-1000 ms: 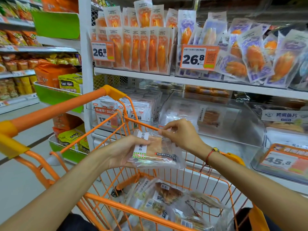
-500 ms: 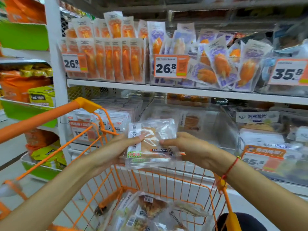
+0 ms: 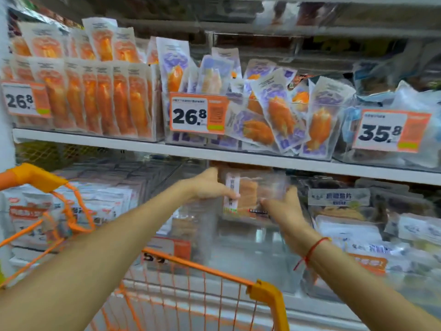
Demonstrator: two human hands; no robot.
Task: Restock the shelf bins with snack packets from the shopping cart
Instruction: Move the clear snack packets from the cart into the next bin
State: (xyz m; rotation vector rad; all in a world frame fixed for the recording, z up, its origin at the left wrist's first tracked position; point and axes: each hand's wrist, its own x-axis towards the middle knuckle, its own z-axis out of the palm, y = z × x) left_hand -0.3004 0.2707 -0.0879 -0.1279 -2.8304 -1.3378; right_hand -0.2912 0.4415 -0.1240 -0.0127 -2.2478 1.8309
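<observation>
Snack packet (image 3: pixel 250 195): a clear pack held up between both hands, just under the white shelf (image 3: pixel 214 155), over a clear bin (image 3: pixel 250 249).
Left hand (image 3: pixel 207 187): fingers pinch the packet's left edge.
Right hand (image 3: pixel 286 209): fingers curl round its right side, lower down.
Cart (image 3: pixel 265 291): orange rim below both forearms.

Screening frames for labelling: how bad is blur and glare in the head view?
Head view: motion blur smears both hands, left and right, and the packet they hold; the 26.8 price tag stays readable; the clear bin shows glare; wide-angle bending tilts the shelf edge.
</observation>
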